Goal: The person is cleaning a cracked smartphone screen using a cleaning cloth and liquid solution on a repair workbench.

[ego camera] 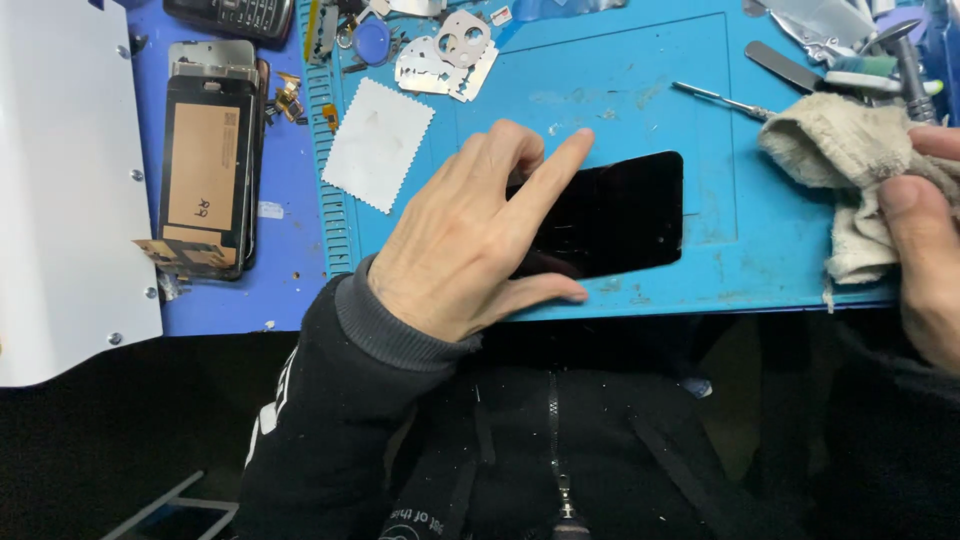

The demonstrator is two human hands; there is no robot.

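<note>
A black phone screen (625, 212) lies flat on the blue work mat (640, 80), near its front edge. My left hand (465, 240) rests on the screen's left end, index finger along its top edge and thumb along its bottom edge, holding it in place. My right hand (925, 240) is at the right edge of the view and grips a crumpled beige cloth (845, 160) that lies on the mat to the right of the screen.
A white square wipe (378, 143) and thin metal shields (445, 55) lie at the mat's back left. A stack of phone parts (205, 160) sits left of the mat beside a white panel (60, 190). Tweezers and tools (790, 70) lie at back right.
</note>
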